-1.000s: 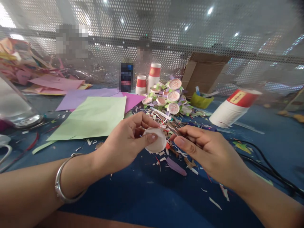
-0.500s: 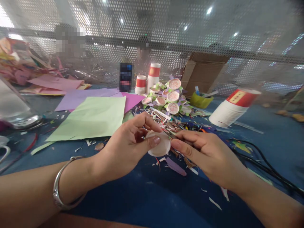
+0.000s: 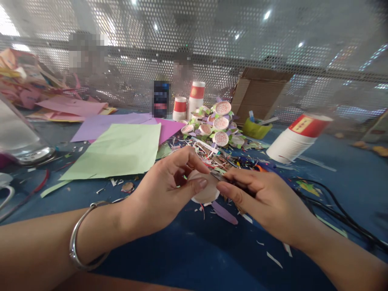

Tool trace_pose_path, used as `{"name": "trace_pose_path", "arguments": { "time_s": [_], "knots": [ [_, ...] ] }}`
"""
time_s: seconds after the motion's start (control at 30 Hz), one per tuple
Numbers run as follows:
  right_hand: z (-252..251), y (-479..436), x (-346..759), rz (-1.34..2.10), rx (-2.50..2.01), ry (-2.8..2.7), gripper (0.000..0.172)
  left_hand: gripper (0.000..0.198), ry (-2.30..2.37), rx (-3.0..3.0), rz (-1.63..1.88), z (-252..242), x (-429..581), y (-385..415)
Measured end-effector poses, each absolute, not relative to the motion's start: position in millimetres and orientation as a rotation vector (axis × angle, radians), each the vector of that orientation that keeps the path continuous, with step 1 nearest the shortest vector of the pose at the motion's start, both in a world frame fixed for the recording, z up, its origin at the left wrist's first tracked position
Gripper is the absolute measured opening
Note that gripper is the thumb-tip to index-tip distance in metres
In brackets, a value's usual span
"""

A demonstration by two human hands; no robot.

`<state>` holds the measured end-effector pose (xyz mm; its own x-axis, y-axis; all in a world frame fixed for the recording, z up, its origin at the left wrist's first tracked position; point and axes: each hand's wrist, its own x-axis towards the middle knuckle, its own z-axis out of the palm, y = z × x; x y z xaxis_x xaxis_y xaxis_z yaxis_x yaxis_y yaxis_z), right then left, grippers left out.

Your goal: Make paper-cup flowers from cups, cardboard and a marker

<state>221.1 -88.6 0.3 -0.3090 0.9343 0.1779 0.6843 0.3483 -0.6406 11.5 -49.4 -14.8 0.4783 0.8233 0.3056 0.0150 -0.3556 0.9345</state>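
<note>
A round white paper disc [image 3: 206,195], which looks like the bottom of a paper cup, is pinched between the thumb and fingers of my left hand [image 3: 169,190]. My right hand [image 3: 257,194] is closed around a slim dark tool with a metal tip [image 3: 216,174]; most of it is hidden by the fingers. The tip points at the disc's upper edge, and I cannot tell if it touches. Just beyond lies a pile of paper scraps [image 3: 209,161] with a white marker pen [image 3: 206,145]. Round paper flowers with green and purple pieces [image 3: 220,122] are heaped behind.
Green paper [image 3: 121,149] and purple paper [image 3: 100,125] lie at left, near a clear glass [image 3: 24,137]. Stacked paper cups [image 3: 298,139] stand tilted at right, beyond black cables [image 3: 336,210]. A yellow-green holder [image 3: 256,129] and cardboard [image 3: 260,93] are at the back.
The disc and my left hand have shifted slightly right and down. More of the tool's metal tip shows above the disc's edge. My right hand has barely moved.
</note>
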Motion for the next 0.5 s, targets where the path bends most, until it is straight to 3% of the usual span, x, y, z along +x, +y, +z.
{"name": "trace_pose_path", "arguments": {
  "time_s": [0.5],
  "knots": [
    [-3.4, -90.4, 222.3, 0.645, -1.413, -2.103, 0.045, 0.019, 0.727, 1.622, 0.898, -12.8, 8.2, -49.3]
  ]
}}
